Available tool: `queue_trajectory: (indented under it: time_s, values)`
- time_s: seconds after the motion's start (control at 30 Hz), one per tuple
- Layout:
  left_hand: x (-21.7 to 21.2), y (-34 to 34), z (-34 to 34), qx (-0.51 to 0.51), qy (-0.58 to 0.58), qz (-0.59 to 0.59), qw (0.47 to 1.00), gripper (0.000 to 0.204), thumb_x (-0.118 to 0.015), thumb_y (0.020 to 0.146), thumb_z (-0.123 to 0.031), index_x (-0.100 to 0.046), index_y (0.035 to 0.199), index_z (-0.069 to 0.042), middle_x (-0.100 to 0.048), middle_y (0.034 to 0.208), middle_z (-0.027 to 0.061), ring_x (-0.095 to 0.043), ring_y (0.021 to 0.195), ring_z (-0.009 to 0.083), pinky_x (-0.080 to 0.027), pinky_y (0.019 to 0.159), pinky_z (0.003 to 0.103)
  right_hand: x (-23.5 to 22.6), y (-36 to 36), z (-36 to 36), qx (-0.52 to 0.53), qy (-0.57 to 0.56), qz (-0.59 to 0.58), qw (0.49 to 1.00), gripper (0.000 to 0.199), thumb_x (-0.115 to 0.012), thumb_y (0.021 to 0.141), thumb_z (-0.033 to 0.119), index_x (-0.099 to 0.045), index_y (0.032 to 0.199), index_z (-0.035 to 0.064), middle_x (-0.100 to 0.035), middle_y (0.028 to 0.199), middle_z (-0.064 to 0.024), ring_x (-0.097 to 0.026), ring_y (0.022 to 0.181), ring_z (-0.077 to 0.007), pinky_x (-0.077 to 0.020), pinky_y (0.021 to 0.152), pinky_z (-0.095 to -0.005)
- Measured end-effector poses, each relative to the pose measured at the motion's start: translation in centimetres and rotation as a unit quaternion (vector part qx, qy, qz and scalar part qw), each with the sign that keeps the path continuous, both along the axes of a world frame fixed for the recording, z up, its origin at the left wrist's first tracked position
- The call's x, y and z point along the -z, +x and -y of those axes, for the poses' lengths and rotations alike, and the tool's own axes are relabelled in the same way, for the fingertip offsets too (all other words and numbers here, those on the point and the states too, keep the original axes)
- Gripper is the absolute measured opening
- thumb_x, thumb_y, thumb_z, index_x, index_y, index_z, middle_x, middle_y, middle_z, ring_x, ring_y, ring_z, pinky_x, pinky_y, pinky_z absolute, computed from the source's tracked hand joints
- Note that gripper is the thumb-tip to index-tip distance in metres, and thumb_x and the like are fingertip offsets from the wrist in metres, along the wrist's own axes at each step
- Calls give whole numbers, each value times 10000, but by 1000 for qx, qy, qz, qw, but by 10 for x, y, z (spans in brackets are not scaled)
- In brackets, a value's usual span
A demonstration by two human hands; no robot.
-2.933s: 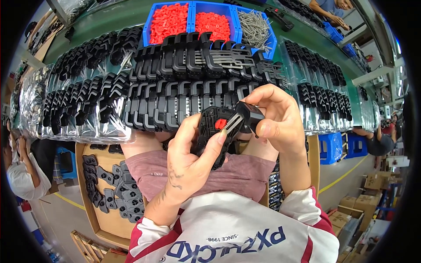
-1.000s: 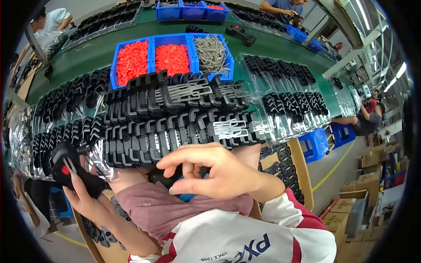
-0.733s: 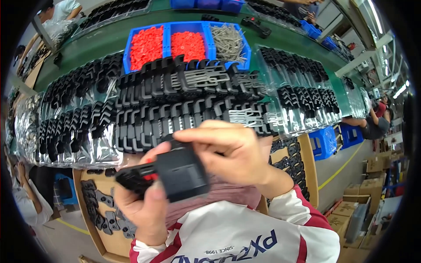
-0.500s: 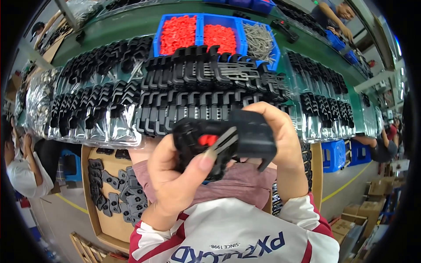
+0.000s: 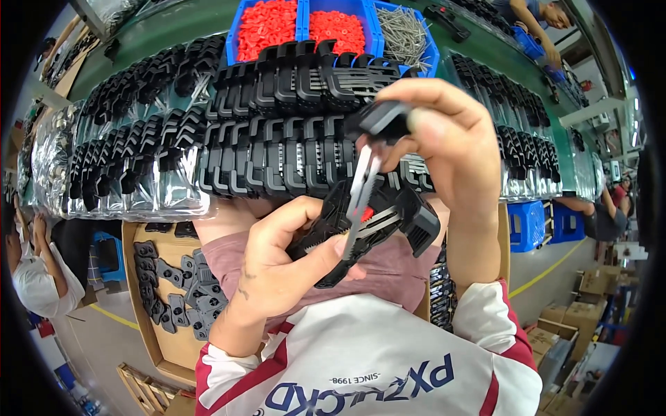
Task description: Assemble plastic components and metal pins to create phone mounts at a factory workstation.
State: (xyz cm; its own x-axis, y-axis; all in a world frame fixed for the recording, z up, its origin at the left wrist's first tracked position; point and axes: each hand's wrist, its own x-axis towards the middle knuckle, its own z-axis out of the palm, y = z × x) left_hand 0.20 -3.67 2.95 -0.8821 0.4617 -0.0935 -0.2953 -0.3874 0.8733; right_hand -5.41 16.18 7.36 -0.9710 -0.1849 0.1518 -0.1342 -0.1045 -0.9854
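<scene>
My left hand [image 5: 270, 263] is closed round a black plastic assembly [image 5: 419, 223], its thumb pressed along the near side. A small red piece [image 5: 366, 214] and a light metal strip show inside the assembly. Above it, my right hand [image 5: 454, 142] pinches a black plastic handle [image 5: 381, 121]. From that handle a metal strip [image 5: 362, 180] runs down across the assembly to my left thumb; its edge is somewhat blurred. Whether the strip is seated in the assembly I cannot tell. Both parts are held over my lap, near the table's front edge.
Rows of similar black parts [image 5: 291, 149] fill the table ahead, with clear plastic trays [image 5: 180, 201] of parts on either side. Blue bins [image 5: 303, 31] hold red pieces and metal pins. Below left, a cardboard box [image 5: 184, 371] contains flat grey-black parts. Other people sit nearby.
My right hand has moved up and away from the assembly, with the handle and metal strip now in its fingers. The assembly in my left hand has tilted. The view has shifted slightly.
</scene>
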Motion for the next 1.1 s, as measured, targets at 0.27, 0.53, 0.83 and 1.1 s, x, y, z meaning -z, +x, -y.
queue_trajectory:
  time_s: [0.27,0.53,0.83,1.1]
  values:
    - [9,-3,-1,6,51,44,998,208,-557,848,63,-536,1055,62,-637,876,113,-647,639,163,-558,626,235,3,7,0,-57,90,30,994,316,-590,753,-17,-617,1064,-65,-676,855,-133,-636,694,-140,-506,658,-194]
    - [12,-3,-2,4,54,37,998,202,-551,847,64,-535,1047,50,-627,870,104,-647,652,159,-555,618,234,8,6,0,-57,70,26,996,272,-693,732,8,-651,998,-25,-627,740,-54,-512,599,-59,-388,551,-151]
    - [13,-5,-5,-2,-19,50,999,185,-593,845,39,-539,1022,30,-619,853,88,-649,663,154,-539,609,226,6,0,-5,-113,69,74,988,379,-647,698,-68,-612,1075,-51,-666,901,-127,-617,761,-130,-499,715,-198]
    - [22,-3,-1,1,-28,7,1000,87,-621,856,6,-610,943,9,-623,812,53,-593,646,86,-482,606,183,8,5,3,-170,96,111,975,397,-707,692,-31,-620,1080,-33,-654,926,-117,-605,738,-121,-490,702,-197]
